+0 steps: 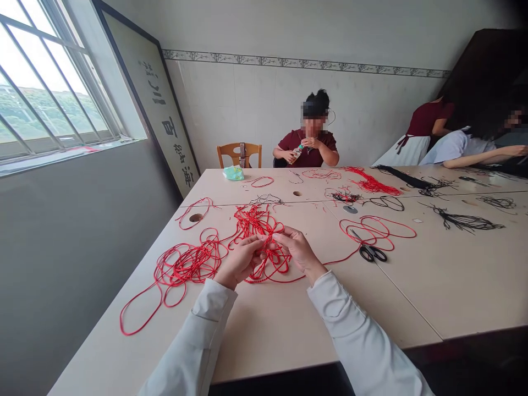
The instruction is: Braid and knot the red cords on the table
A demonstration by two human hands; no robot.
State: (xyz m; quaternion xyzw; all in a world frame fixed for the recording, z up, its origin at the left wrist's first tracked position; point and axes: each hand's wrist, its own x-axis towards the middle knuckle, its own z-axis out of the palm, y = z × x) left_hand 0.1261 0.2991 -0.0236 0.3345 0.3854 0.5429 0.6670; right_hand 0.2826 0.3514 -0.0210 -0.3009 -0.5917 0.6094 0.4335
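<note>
Both hands meet over the table, pinching thin red cord between their fingertips. My left hand is closed on the cord from the left, and my right hand is closed on it from the right. Exactly how the strands cross between the fingers is too small to tell. Just beyond and beneath the hands lies a bundle of braided red cords, with loops showing below the fingers. To the left is a loose tangle of smooth red cord. One strand runs right from under my right hand to more red loops.
Black-handled scissors lie right of my right hand. Farther back are black cord bundles, a red cord bundle and a green packet. The table has round holes. A person sits opposite with a bottle; others are at right.
</note>
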